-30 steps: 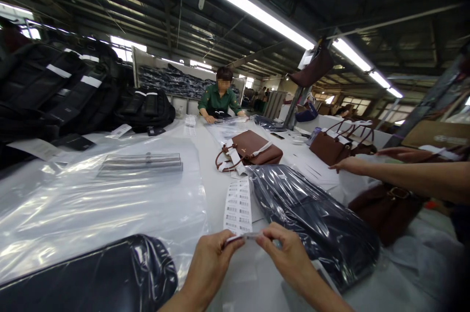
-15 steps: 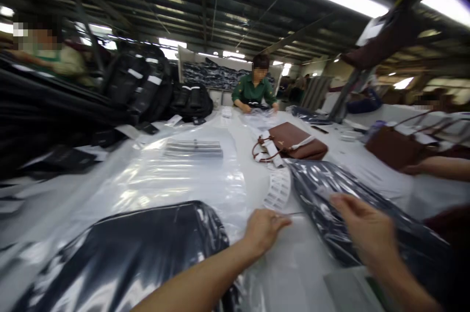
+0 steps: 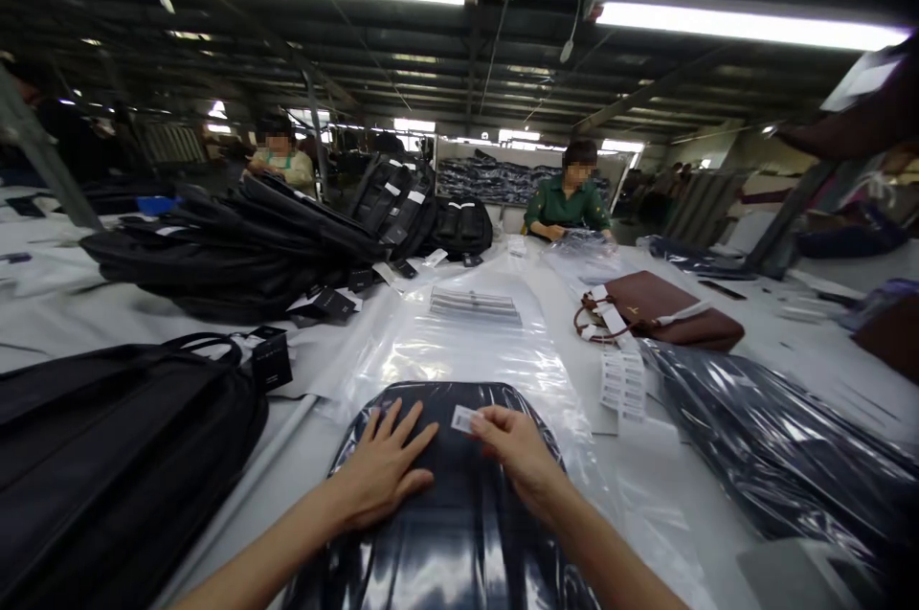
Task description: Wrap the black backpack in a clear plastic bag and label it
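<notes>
A dark bag in clear plastic wrap (image 3: pixel 459 524) lies right in front of me. My left hand (image 3: pixel 388 466) rests flat on its upper part with the fingers spread. Between thumb and fingers, my right hand (image 3: pixel 517 452) pinches a small white printed label (image 3: pixel 465 418) at the top of the wrapped bag. Whether the label touches the plastic I cannot tell. A strip of similar labels (image 3: pixel 623 382) lies on the table to the right.
Clear plastic bags (image 3: pixel 474 351) lie flat beyond the wrapped bag. Black backpacks (image 3: pixel 273 246) are heaped at the left, with a black bag (image 3: pixel 122 457) nearer. On the right are a brown handbag (image 3: pixel 661 308) and another plastic-wrapped bag (image 3: pixel 775 428). A co-worker (image 3: pixel 571 198) works at the far end.
My view has swung left. Both hands have moved from beside the label strip onto the wrapped bag; the left now lies flat, and the right holds a label over it.
</notes>
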`<control>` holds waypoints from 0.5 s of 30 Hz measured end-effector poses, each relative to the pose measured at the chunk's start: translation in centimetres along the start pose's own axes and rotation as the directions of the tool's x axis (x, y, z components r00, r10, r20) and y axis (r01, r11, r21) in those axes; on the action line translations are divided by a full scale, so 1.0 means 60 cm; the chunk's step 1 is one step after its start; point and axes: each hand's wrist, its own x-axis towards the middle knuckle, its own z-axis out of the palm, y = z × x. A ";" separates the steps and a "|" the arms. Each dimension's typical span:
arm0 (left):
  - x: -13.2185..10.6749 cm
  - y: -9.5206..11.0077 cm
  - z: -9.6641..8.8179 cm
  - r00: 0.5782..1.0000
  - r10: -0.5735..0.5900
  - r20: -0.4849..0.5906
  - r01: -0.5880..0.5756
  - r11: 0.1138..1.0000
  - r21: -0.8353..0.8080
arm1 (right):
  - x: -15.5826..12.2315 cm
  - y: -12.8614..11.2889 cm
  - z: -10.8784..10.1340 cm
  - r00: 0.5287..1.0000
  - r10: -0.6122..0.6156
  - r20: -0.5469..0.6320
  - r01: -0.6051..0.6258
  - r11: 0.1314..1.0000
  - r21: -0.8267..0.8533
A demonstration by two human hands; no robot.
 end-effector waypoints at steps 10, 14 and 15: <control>-0.014 -0.022 0.036 1.000 0.009 -0.022 -0.011 0.994 -0.110 | 0.070 0.085 0.016 0.995 0.040 -0.094 -0.071 0.931 -0.357; -0.018 -0.023 0.035 1.000 0.004 -0.013 -0.005 0.993 -0.120 | 0.077 0.093 0.013 0.995 0.064 -0.073 -0.090 0.892 -0.442; -0.018 -0.021 0.033 1.000 0.011 -0.008 -0.012 0.993 -0.121 | 0.079 0.095 0.011 0.996 0.065 -0.068 -0.089 0.882 -0.462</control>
